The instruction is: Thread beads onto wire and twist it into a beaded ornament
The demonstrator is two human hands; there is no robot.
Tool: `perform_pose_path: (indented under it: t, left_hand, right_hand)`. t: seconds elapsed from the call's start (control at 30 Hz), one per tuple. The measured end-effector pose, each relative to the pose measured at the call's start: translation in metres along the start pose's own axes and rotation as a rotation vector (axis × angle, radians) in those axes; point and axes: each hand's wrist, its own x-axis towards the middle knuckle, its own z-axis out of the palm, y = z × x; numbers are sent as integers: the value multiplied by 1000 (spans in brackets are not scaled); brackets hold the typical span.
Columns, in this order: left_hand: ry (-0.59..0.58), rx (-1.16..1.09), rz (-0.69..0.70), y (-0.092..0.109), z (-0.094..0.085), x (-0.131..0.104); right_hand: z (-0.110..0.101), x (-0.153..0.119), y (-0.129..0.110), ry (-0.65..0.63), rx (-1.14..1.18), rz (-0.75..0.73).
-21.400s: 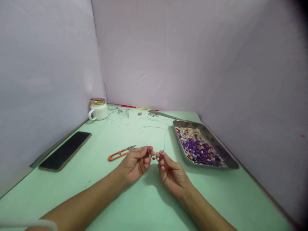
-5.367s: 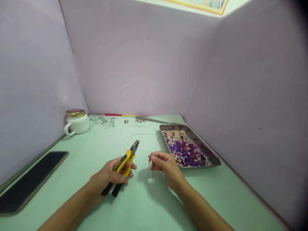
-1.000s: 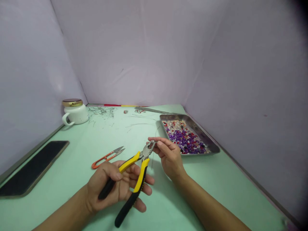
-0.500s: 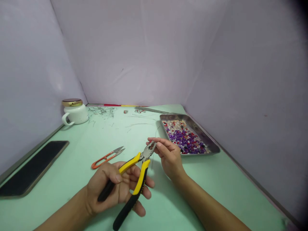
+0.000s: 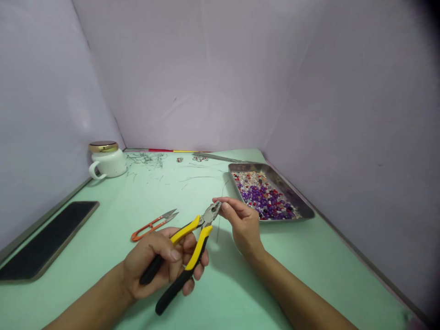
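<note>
Left hand [image 5: 161, 263] clamped around pliers [image 5: 187, 247] handles. Right hand [image 5: 242, 222] fingertips pinched on thin wire [image 5: 217, 231] at plier nose, near bead tray [image 5: 302, 208] by tabletop's right edge.

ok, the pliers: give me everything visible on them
The pliers have a grey metal head and two handles sleeved yellow near the head, black toward the ends. They are held off the table, head pointing up and away to the right. The left hand wraps both handles, squeezing them near together. The head's tip meets the fingertips of the right hand, where a thin wire hangs down. Whether the tip grips the wire cannot be told.
</note>
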Motion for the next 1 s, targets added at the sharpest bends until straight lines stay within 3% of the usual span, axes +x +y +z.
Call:
perform_pose_path:
  t: [0.13,0.37,0.47,0.53,0.7,1.0]
  left_hand:
    - [138,279,44,6,10,-2]
    - [495,1334,114,6,23,-7]
    - [552,1483,155,3,21,-7]
    - [528,1385,145,4,18,-6]
    - [300,801,94,11,9,-5]
    - [178,433,113,6,0,-7]
  right_hand:
    - [5,-1,0,90,-53,17]
    - [12,-7,1,122,-10,127]
    - [12,-7,1,93,57,163]
    - [12,-6,1,89,102,187]
    - [8,0,-3,116,133,203]
    - [5,3,1,41,50,72]
